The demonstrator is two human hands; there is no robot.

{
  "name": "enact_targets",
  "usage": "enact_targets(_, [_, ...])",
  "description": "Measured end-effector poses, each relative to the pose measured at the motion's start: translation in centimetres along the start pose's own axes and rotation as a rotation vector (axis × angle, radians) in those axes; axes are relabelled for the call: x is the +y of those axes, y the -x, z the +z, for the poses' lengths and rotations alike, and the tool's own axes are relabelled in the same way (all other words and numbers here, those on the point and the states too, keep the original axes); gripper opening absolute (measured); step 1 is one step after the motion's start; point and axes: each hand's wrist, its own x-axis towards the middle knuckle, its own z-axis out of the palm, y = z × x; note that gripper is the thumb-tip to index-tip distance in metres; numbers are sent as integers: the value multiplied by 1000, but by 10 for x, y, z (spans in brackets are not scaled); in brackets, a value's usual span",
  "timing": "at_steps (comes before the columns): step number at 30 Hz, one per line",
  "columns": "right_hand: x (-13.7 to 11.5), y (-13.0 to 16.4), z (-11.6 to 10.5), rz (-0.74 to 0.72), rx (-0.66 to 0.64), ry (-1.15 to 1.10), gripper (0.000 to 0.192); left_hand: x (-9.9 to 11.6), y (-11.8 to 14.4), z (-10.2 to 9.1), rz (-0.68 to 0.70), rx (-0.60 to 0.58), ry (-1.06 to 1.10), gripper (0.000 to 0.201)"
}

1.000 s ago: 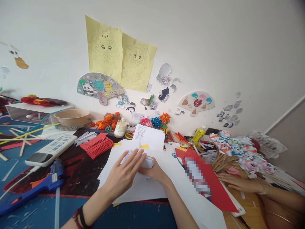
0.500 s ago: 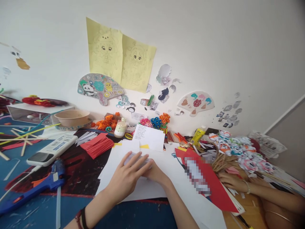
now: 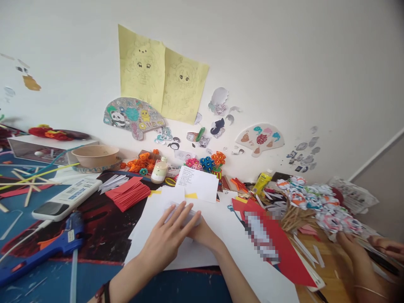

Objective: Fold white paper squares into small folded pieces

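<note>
My left hand [image 3: 172,231] lies palm down with fingers spread over a piece of white paper [image 3: 173,193] that seems folded. Behind and partly beneath it is my right hand [image 3: 205,231], its fingers mostly hidden by the left. I cannot make out whether those fingers grip the paper. Both hands rest above large white sheets [image 3: 246,252] on the table. Just beyond the fingertips stands or leans a white card with handwritten lines [image 3: 202,183].
A blue glue gun [image 3: 63,242], power strip [image 3: 67,200] and red paper strips [image 3: 129,193] are at left. Behind stand a glue bottle [image 3: 159,170] and paper flowers [image 3: 206,162]. Red paper [image 3: 284,244] lies right; beyond it are a co-worker's hands [image 3: 353,248].
My hands stay nearly in place over the paper. The co-worker's hands at the right have moved away from the red paper, further to the right.
</note>
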Motion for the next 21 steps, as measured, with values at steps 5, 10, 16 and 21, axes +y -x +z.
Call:
enact_targets(5, [4,0,-2,72,19,-65,48,-21,-1,-4,-287,129,140,68])
enact_targets(10, [3,2,-11,88,-105,-82,51,-41,9,21,-712,76,652,62])
enact_targets(16, [7,7,-7,168,-55,35,53,-26,10,30,-683,49,945,61])
enact_targets(21, [9,5,2,111,-48,31,50,-30,9,28,-717,43,861,51])
